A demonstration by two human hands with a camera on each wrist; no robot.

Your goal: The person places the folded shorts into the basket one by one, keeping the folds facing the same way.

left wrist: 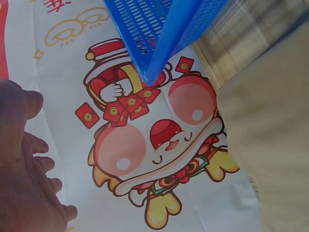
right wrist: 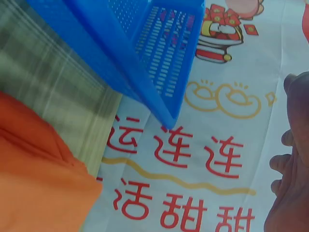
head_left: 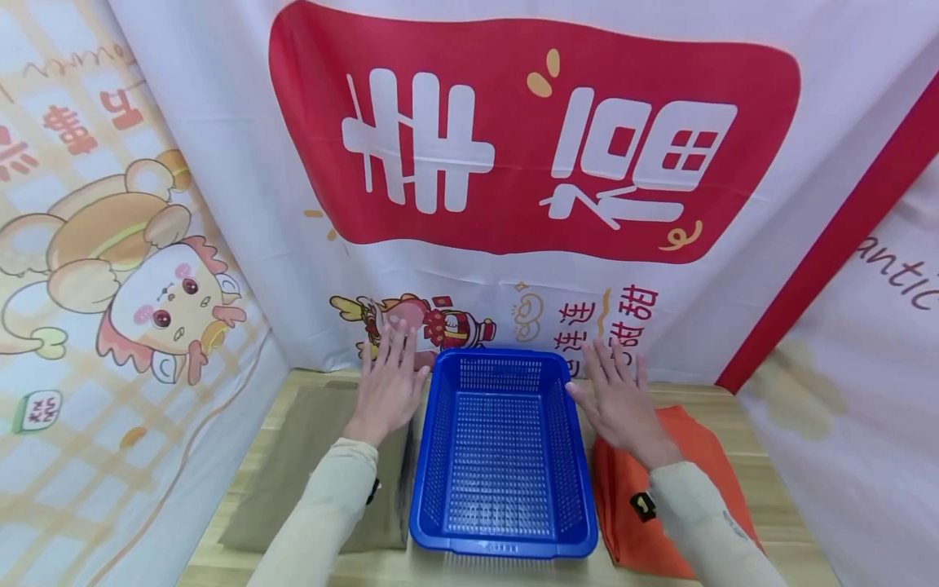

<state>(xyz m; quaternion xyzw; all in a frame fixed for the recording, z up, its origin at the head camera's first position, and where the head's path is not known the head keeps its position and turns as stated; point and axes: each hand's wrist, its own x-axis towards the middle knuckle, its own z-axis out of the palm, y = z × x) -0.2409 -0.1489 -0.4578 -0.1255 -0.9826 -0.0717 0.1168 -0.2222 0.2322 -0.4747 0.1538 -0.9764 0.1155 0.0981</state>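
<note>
A blue basket (head_left: pixel 502 465) stands on the tabletop (head_left: pixel 736 440).
Left grip (head_left: pixel 389 391) at its ten o'clock and right grip (head_left: pixel 619 408) at its two, straight-fingered, hold nothing; orange cloth (head_left: pixel 631 538) lies at three o'clock.

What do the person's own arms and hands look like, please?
The left sleeve and right sleeve are pale cream and loosely creased, each ending around the wrist. A small, indistinct greyish mark shows on the right one. The left hand and right hand are bare, without gloves.
</note>
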